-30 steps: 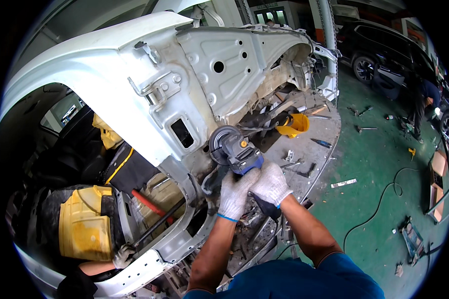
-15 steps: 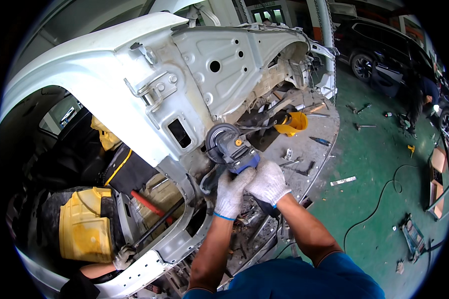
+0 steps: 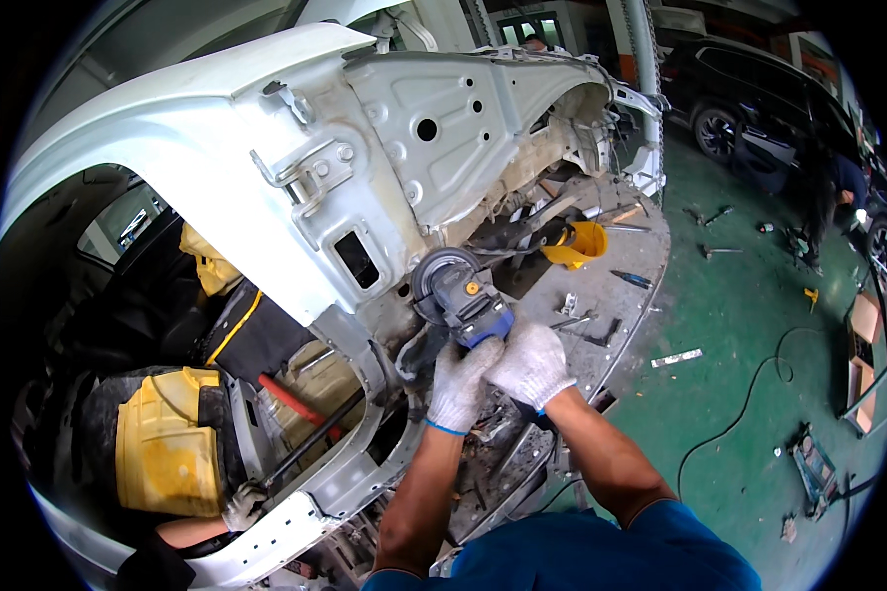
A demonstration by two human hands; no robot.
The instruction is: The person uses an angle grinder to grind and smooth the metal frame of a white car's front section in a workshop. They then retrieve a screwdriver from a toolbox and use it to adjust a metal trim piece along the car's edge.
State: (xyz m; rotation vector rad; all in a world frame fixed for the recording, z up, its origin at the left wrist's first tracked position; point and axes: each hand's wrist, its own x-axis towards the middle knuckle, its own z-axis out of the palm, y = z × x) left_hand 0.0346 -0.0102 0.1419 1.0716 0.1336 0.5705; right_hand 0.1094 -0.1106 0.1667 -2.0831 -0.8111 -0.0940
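An angle grinder point(image 3: 468, 295) with a grey head and blue body is held up in front of the stripped white car body point(image 3: 197, 128). Both my hands wear whitish knit gloves with blue cuffs. My left hand point(image 3: 458, 379) is closed round the grinder's lower body. Beside it, my right hand point(image 3: 530, 362) also grips the tool; its fingertips are hidden. The grinder's round guard point(image 3: 442, 271) sits close to the lower pillar area; whether the disc touches metal I cannot tell.
A co-worker's gloved hand point(image 3: 243, 507) holds a dark bar point(image 3: 310, 443) in the door opening at lower left. Right of the grinder, a yellow container point(image 3: 579, 243) and loose tools lie on the grey platform point(image 3: 650, 246). A cable point(image 3: 729, 433) crosses the green floor.
The grinder has shifted very slightly to the right, away from the pillar. Both my hands keep their hold on it.
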